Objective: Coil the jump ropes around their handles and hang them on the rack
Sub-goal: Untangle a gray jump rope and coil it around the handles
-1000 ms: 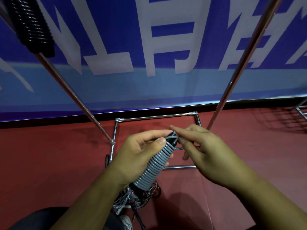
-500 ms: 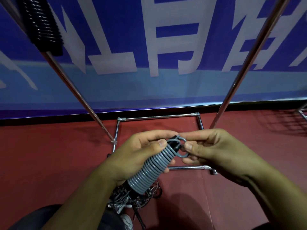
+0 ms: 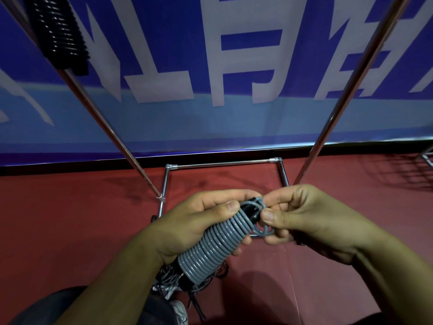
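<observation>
While the left hand (image 3: 194,228) clasped the coiled grey rope (image 3: 210,247), thumb pinning the top turns so that none could unwind, the right hand (image 3: 304,221) pinched the loose end (image 3: 262,231), probably to tuck it. The rack (image 3: 346,90) stood just beyond, a black rope (image 3: 61,36) hanging upper left.

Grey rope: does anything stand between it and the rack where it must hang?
Nothing visible does. The left hand grips the grey rope between the rack poles; a black rope hangs far upper left.
</observation>
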Demonstrator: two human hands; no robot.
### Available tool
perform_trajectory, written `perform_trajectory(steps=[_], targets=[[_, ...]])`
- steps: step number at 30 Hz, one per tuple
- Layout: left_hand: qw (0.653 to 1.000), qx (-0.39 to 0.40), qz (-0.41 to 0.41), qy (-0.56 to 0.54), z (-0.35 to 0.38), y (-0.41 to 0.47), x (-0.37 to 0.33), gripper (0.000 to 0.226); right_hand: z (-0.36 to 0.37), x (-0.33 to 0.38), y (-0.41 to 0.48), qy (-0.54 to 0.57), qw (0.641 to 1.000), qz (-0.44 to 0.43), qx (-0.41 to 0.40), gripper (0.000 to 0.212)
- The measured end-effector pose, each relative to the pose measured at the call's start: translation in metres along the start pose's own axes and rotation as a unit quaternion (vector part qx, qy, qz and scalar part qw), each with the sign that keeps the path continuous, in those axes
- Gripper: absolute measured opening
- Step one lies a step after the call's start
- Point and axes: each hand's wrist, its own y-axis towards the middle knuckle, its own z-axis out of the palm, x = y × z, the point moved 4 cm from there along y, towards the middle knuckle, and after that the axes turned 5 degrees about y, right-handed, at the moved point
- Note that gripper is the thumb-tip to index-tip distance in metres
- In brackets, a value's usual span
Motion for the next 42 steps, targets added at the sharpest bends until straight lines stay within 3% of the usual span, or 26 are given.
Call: perform_trajectory(steps=[3, 7, 18, 23, 26, 35, 39, 42], targets=[[1.000, 0.021, 0.000, -0.016, 0.003, 0.000, 0.000, 0.033, 0.000, -0.002, 0.000, 0.028, 0.999, 0.017, 0.008, 0.027], [0.999, 0.025, -0.001, -0.027, 0.003, 0.000, 0.001, 0.036, 0.006, -0.004, 0.001, 0.071, 0.997, 0.022, 0.022, 0.015], [0.998, 0.022, 0.033, -0.039, -0.002, 0.002, -0.002, 0.034, 0.015, -0.007, 0.004, 0.073, 0.994, 0.010, 0.080, 0.018], [0.990, 0.091, 0.040, -0.098, 0.002, 0.002, -0.002, 0.021, 0.016, -0.006, 0.003, 0.095, 0.987, -0.017, 0.130, 0.015], [0.984, 0.119, 0.040, -0.129, 0.006, 0.002, 0.001, 0.015, 0.016, -0.005, 0.003, 0.105, 0.980, -0.050, 0.159, 0.029], [0.988, 0.087, 0.041, -0.123, 0.005, 0.005, 0.002, 0.023, 0.013, -0.003, 0.007, 0.109, 0.982, -0.143, 0.054, 0.041], [0.992, 0.066, 0.042, -0.100, 0.001, 0.005, -0.001, 0.026, 0.015, 0.001, 0.006, 0.114, 0.982, -0.149, -0.011, 0.026], [0.997, 0.023, 0.033, -0.060, -0.003, 0.007, -0.002, 0.014, 0.010, 0.005, 0.008, 0.089, 0.979, -0.170, -0.072, 0.026]])
